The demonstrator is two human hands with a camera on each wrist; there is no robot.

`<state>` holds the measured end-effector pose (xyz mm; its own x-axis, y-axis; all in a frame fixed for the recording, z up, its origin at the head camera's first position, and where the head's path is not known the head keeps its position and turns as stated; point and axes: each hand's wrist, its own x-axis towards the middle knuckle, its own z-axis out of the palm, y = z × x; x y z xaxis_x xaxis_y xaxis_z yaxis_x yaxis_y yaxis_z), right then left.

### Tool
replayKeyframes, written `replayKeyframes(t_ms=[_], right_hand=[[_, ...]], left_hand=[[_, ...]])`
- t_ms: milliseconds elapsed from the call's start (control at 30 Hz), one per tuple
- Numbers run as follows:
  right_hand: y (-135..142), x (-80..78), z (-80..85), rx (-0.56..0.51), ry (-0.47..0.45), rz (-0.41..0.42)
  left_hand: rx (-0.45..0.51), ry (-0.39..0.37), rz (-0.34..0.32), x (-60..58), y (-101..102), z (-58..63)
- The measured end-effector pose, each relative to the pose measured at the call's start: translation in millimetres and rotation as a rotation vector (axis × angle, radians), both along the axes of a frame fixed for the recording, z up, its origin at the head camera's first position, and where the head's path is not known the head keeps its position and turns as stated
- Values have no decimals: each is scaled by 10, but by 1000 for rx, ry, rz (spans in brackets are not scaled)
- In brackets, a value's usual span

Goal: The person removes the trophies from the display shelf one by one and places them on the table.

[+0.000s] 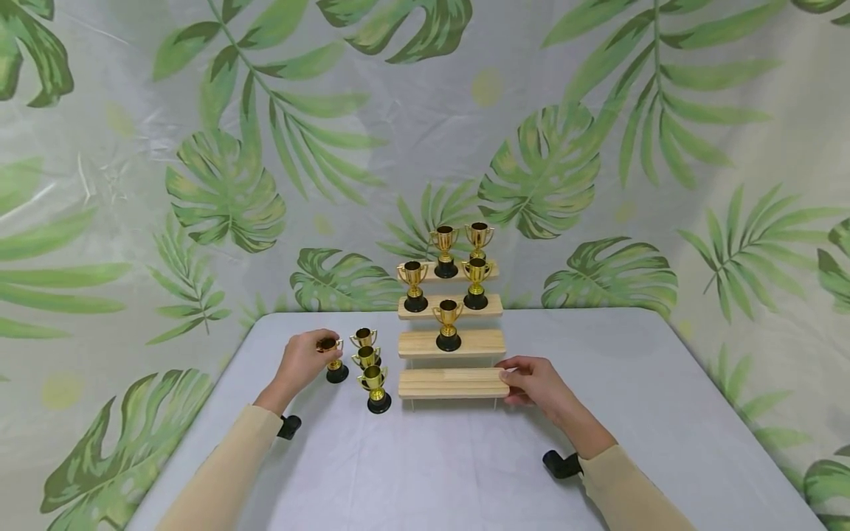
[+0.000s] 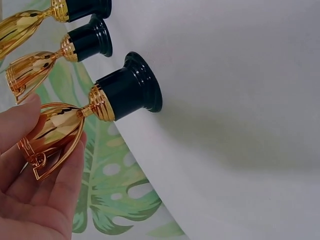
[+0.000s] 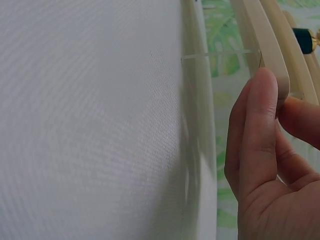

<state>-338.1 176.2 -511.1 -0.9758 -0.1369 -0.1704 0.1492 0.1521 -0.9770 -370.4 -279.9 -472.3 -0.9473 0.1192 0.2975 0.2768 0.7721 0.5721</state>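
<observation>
My left hand (image 1: 300,363) holds a small gold trophy cup (image 2: 117,97) by its cup, thumb on one side and fingers on the other. Its black base is down close to the white table at the left. Beside it, to the right, a short column of three similar trophies (image 1: 375,387) stands upright. At the other side my right hand (image 1: 543,389) pinches the right end of the lowest wooden step (image 1: 453,383) of a tiered display stand. In the right wrist view the thumb and fingers lie on either face of that board (image 3: 274,45).
Several more gold trophies stand on the upper steps: one on the second step (image 1: 415,344), two on the third step (image 1: 438,305) and two on the top step (image 1: 428,272). Thin clear legs carry the boards. A leaf-patterned curtain (image 1: 412,147) hangs behind the table (image 1: 425,472).
</observation>
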Motion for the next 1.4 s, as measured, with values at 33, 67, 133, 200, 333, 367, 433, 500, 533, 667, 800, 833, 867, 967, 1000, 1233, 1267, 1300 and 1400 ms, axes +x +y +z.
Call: replayKeyframes(t_ms=[33,67,133,200,333,367,433,500,533,667,800,833,867,967,1000,1233,1267,1300,1400], right_hand=[[0,0,1,0,-2,-3],[1,-1,2,2,-3,-5],[3,-5,3,6,0,-6],[2,-8,5,4,-5,-13],[0,-6,3,9,-7,-8],[-2,-4,3,5,-14,-13],[-3,1,4,9,-13,-10],[-1,4,5,16,-7,-3],[0,4,2,18,-5,-1],[-1,-11,-22,22,-2,1],[-1,-21,-33,16,-10,-8],[0,-19,-32,15,-10,-9],[2,-17,-28,14,-9,-11],[-1,2,-7,9,-1,-9],[-4,8,-2,9,4,-6],[-24,33,13,8,8,-1],[-23,30,8,5,3,-3],[-22,28,3,10,7,-1],[-19,16,-4,6,1,-12]], left_hand=[[-1,-2,-1,0,-3,1],[-4,-4,-5,0,-6,1],[-12,-6,-13,2,-9,7],[-15,-11,-13,2,-8,12],[-18,-23,-9,7,-6,16],[-17,-27,-6,12,-6,16],[-23,-28,-1,20,-7,16],[-29,-32,1,25,-10,14],[-31,-33,1,28,-12,14],[-23,-46,7,29,-25,5],[-10,-45,2,22,-34,9],[-8,-40,-4,21,-36,16],[-9,-32,-13,19,-40,23],[-5,-19,-35,25,-61,57],[-3,-18,-40,30,-73,69],[-8,-3,-56,75,-159,160],[-12,3,-56,80,-169,173],[-19,10,-55,83,-179,185],[-32,26,-50,97,-193,232]])
